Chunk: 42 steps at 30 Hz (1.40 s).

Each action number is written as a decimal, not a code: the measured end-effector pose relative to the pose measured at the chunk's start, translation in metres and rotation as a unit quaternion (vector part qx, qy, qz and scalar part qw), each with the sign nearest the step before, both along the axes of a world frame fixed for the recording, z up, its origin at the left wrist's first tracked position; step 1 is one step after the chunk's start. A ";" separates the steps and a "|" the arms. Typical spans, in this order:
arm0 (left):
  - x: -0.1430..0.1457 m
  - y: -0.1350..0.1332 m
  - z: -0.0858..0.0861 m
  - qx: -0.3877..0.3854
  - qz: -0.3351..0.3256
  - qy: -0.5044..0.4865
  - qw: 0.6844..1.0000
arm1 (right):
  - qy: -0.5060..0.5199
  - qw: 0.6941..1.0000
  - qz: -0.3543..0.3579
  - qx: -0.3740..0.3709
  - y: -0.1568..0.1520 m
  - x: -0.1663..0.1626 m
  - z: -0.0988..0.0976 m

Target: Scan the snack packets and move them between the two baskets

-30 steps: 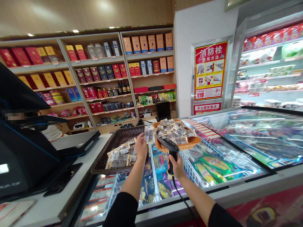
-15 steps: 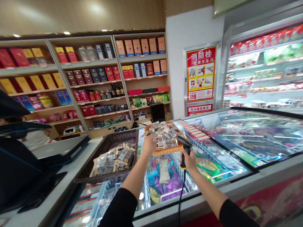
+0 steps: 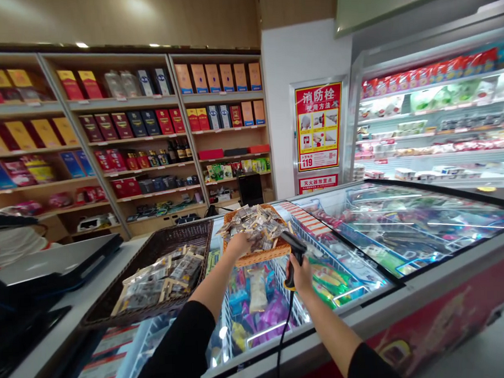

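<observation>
In the head view my right hand [image 3: 301,271] is wrapped round the handle of a black barcode scanner [image 3: 294,245]. Its head points left over the orange wicker basket [image 3: 260,257], and a cable hangs from its grip. My left hand [image 3: 239,246] rests at the near left side of that basket, its fingers bent together against the small clear packets [image 3: 259,224] heaped inside. The fingertips are partly hidden, so what they pinch is unclear. To the left, a dark brown wicker basket [image 3: 156,236] holds more small wrapped packets [image 3: 166,277].
Both baskets rest on a glass-topped chest freezer [image 3: 387,286] with bagged goods beneath. A counter [image 3: 32,343] with dark equipment is at left. Behind stand shelves of boxes [image 3: 129,127], a red poster [image 3: 318,126] and a lit display fridge [image 3: 431,116].
The view has swung slightly right, shifting everything leftward. My left hand stays at the orange basket's packets, and my right hand keeps the barcode scanner over its right edge.
</observation>
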<state>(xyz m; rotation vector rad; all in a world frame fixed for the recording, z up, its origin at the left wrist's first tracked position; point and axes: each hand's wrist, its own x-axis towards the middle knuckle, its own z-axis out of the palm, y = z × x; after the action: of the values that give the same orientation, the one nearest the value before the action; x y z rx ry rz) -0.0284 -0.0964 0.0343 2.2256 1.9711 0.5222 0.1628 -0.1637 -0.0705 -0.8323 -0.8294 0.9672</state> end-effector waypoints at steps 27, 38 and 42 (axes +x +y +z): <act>-0.115 -0.046 -0.044 0.134 0.058 -0.574 0.806 | -0.310 0.941 0.101 0.090 -0.040 -0.113 0.009; -0.109 -0.055 -0.034 0.128 0.071 -0.529 0.836 | -0.208 0.962 0.163 0.072 -0.042 -0.113 0.007; -0.122 -0.070 -0.019 0.233 0.177 -0.422 0.858 | -0.152 0.971 0.177 0.057 -0.040 -0.107 0.007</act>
<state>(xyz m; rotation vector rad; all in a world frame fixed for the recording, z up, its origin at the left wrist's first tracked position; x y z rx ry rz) -0.1507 -0.1665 0.0156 1.3317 1.8159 1.8100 0.0560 -0.2034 -0.0639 -0.7565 -1.3192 1.1055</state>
